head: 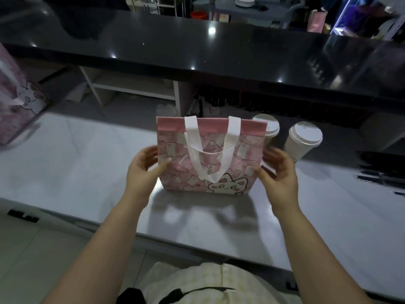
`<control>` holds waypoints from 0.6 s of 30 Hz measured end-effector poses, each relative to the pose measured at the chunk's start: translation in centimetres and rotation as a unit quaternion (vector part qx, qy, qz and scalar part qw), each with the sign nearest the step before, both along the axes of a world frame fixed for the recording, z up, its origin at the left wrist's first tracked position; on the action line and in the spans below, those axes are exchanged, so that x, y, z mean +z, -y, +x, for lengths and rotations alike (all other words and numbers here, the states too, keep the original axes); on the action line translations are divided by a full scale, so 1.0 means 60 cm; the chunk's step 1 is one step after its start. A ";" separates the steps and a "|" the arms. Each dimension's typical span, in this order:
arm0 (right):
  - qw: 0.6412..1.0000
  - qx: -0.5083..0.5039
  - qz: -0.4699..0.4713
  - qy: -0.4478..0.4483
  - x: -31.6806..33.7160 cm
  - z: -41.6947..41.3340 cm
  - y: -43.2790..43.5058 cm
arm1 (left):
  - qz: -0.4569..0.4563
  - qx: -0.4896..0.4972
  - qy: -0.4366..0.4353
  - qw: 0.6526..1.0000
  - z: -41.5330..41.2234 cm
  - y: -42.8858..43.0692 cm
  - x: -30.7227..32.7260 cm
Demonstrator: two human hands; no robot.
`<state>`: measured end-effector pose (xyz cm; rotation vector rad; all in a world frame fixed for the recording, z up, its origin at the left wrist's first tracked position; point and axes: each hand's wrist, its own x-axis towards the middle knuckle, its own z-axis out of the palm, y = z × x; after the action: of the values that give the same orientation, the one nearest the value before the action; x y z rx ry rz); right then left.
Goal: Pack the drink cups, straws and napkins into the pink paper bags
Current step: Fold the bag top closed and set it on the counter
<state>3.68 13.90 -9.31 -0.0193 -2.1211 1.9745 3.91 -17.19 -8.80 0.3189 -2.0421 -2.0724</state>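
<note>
Bag (210, 159) stands upright mid-counter (76, 172), mouth up, its white handles (192, 139) flopped over the front face. Left hand (146, 165) and right hand (279, 172) flank its two sides, palms inward, fingers spread and loosely bent. Each thumb lies at a front side edge. Blur hides whether the fingers behind actually press the bag, so I can't call it a grip. My read is that the bag is light, thin-walled and easily creased, and tippy while it seems to hold nothing. I'd steady it by the side folds or the stiffer pink top band rather than the printed face, and carry it by the handles only once loaded. Two cups (266, 128) (304, 138) with white lids sit toward the far edge, just right of the bag, one partly behind it. They probably hold liquid, with walls that give under a squeeze, so I'd take them low round the body, not by the lid. A second bag (17, 102) is at the left end. Dark slim items (381, 178) lie at the right edge, possibly straws, unclear. No napkins identified. There is no legible writing, only a cartoon cat (228, 185) on the bag's lower front, and the cups show no label.
</note>
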 end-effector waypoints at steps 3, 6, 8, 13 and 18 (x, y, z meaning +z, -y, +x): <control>0.999 0.032 -0.012 0.040 -0.040 0.023 0.007 | 0.002 -0.019 0.020 1.000 0.022 -0.005 -0.038; 0.998 -0.002 -0.046 0.033 -0.041 0.013 0.024 | 0.026 0.016 0.011 0.999 0.013 -0.005 -0.041; 0.997 -0.021 -0.067 0.027 -0.038 0.010 0.034 | 0.024 0.029 0.008 0.999 0.007 -0.004 -0.040; 0.994 -0.042 -0.093 0.045 -0.051 0.016 0.034 | 0.027 0.033 -0.004 0.999 0.014 -0.008 -0.046; 0.988 0.005 -0.127 0.083 -0.072 0.015 0.036 | 0.044 0.035 0.008 0.998 0.029 -0.024 -0.063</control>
<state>4.59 11.75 -13.61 -0.2265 -1.9502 2.3085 5.65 -15.76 -12.60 0.4169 -1.9226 -2.1279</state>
